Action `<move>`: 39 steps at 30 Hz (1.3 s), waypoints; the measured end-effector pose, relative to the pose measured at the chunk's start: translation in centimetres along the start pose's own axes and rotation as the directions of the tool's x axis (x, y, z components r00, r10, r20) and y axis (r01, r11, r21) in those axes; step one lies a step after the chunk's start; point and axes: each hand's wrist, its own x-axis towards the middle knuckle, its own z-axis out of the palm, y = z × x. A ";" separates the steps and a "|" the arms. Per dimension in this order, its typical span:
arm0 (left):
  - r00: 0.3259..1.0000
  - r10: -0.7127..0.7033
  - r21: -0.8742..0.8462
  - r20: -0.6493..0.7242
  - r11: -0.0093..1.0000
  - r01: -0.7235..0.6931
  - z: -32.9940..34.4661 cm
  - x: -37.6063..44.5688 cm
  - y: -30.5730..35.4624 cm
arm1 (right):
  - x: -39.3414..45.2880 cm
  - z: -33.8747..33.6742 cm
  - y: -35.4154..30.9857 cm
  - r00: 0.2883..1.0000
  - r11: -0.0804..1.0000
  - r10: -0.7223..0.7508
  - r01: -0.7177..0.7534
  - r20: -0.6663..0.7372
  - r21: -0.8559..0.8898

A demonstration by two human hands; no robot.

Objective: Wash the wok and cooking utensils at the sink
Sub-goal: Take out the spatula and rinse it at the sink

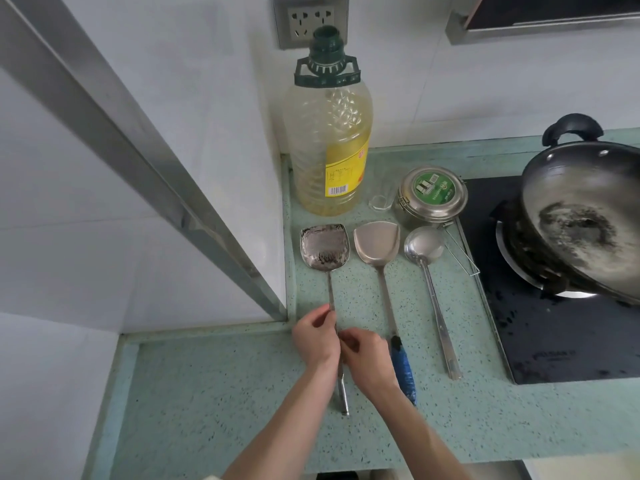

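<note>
Left hand (313, 337) and right hand (363, 353), both pinching the handle of the dirty spatula (325, 249) on the green table (214, 393) (clean spatula (377, 242) and ladle (424, 245) just beside)

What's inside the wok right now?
The wok sits tilted on the burner, holding no utensil or food pieces, only a dark burnt ring of residue on its pale base. Its right side runs out of frame, so that part is unseen.

A big oil bottle (328, 140) stands in the countertop (221, 393) corner, a round steel tin (432, 199) just beside it, a wall socket (310, 20) above, black stove (554, 327) at right.
</note>
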 end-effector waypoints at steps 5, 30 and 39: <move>0.999 0.049 0.043 -0.015 0.998 -0.049 -0.7 -0.9 0.4 | 0.0 -0.2 -0.5 0.999 0.996 -0.040 0.040 -0.005 -0.075; 0.664 0.720 0.787 0.201 0.285 -0.548 -17.5 -21.4 -8.8 | -22.2 -5.8 4.3 0.838 0.587 -0.536 0.457 0.102 -0.669; 0.751 0.655 0.857 0.078 0.340 -0.386 -29.6 -22.7 -14.1 | -27.7 -0.9 5.4 0.828 0.574 -0.547 0.476 0.121 -0.666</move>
